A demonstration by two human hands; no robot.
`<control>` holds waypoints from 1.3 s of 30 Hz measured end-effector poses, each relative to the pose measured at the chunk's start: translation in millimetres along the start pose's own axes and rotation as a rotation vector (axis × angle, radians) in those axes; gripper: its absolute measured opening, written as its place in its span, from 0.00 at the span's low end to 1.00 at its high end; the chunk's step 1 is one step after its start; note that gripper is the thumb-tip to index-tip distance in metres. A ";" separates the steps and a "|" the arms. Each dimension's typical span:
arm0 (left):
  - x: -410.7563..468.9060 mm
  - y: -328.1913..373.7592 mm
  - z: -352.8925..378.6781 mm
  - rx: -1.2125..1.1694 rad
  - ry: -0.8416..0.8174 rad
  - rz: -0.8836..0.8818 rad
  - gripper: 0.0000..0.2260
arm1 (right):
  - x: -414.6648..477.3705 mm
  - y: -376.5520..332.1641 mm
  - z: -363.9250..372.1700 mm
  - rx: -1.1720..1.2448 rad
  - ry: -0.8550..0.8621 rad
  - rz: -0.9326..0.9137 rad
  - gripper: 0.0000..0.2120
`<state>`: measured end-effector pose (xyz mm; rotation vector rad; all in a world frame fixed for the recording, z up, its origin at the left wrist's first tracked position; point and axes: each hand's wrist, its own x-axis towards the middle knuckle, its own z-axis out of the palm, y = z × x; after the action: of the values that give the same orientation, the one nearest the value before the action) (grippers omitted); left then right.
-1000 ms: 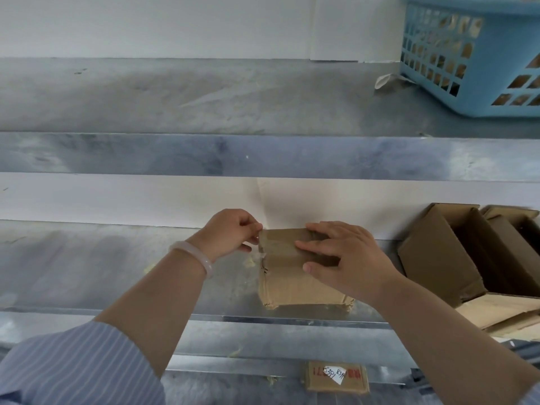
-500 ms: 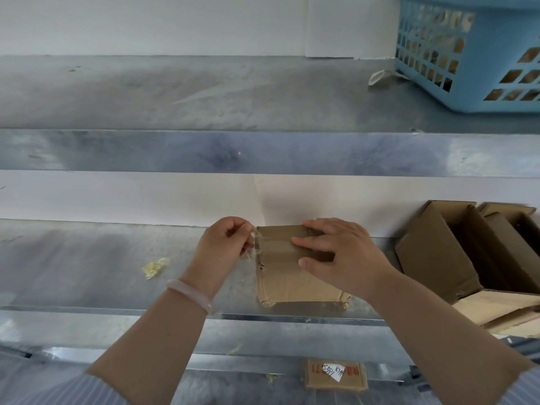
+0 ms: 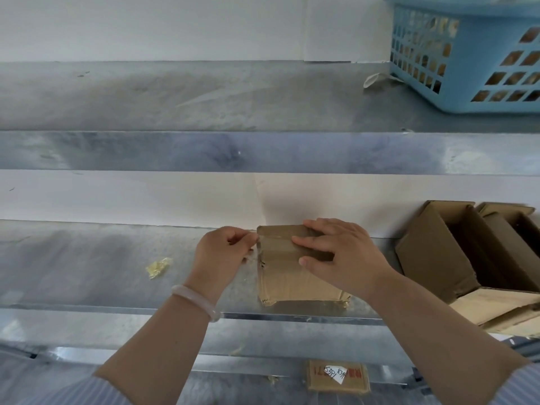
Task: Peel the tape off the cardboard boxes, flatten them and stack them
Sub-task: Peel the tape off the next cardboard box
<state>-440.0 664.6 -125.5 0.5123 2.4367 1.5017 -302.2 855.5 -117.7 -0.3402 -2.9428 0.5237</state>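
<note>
The small cardboard box [image 3: 280, 282] sits on the lower metal shelf [image 3: 87, 267], its near edge just short of the shelf's front lip and its far edge close to the white back wall. The right hand [image 3: 342, 258] lies on the box top, fingers straight and pressing down. The left hand [image 3: 222, 252] is just left of the box, its fingers curled in a narrow pinch on a faint strip of tape [image 3: 253, 232] at the far left corner.

To the left the shelf runs open, with only a crumpled yellowish tape scrap [image 3: 158, 267] lying apart from the hand. To the right there is less room: two open cardboard boxes [image 3: 432, 258] stand near the right hand, with flattened cardboard [image 3: 496, 308] in front of them. Overhead, the upper shelf [image 3: 263, 153] has its front edge across the view, and a blue basket [image 3: 473, 59] stands at its far right. Below the front lip lies a labelled cardboard piece [image 3: 336, 378].
</note>
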 end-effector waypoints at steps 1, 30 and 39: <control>-2.5 -2.0 -0.8 0.031 -0.017 0.015 0.06 | 0.1 -0.2 0.3 0.001 0.004 0.002 0.20; -14.6 1.3 10.0 -0.297 -0.095 -0.163 0.09 | -5.9 0.6 4.0 -0.052 0.018 0.002 0.24; -12.1 -1.0 12.9 -0.344 -0.138 -0.206 0.07 | -8.6 -0.7 3.1 -0.076 0.005 -0.014 0.22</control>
<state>-424.3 669.7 -132.0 0.2748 2.0004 1.6842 -294.6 851.8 -121.1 -0.3291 -2.9633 0.4095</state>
